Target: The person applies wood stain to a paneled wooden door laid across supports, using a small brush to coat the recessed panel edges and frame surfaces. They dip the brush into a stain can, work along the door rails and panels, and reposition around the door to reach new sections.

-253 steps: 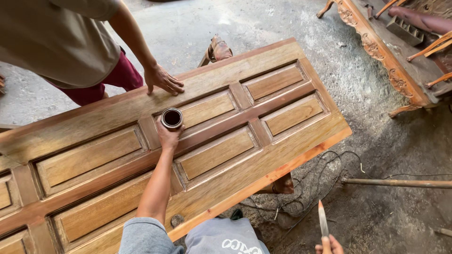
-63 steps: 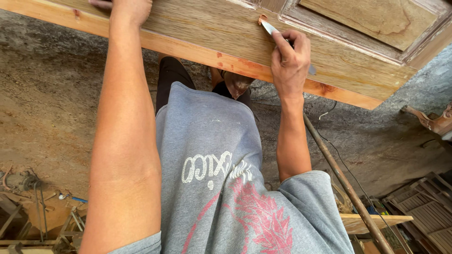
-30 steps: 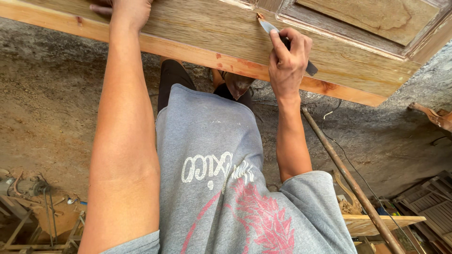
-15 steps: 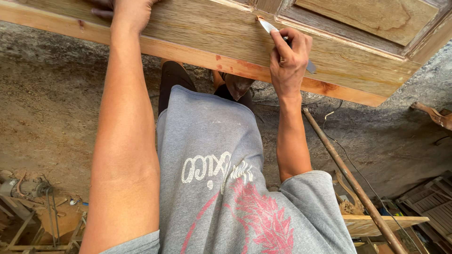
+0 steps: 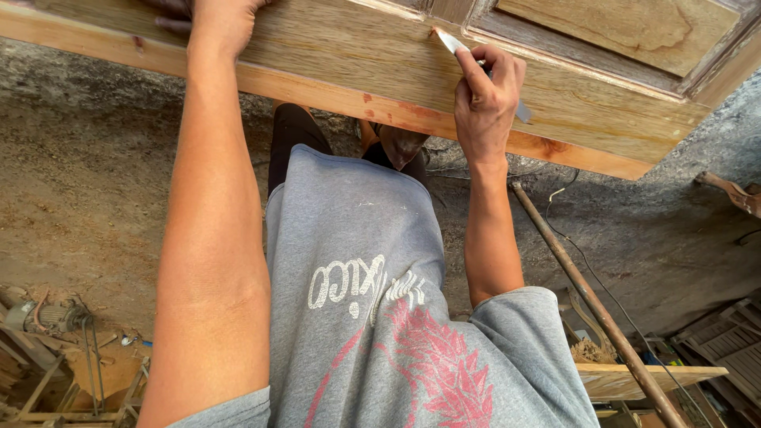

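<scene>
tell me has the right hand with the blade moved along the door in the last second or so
Barely. The right hand stays at the same spot by the panel groove of the wooden door, the putty knife tip still at the groove; only the grip has shifted slightly.

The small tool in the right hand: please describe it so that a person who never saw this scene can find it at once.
Start at the large panelled wooden door lying flat across the top of the view. The right hand rests on its near rail, beside a recessed panel. From its fingers a narrow, pale flat metal blade points up-left, its tip at the panel's moulding; it is the only metal thing on the door.
</scene>
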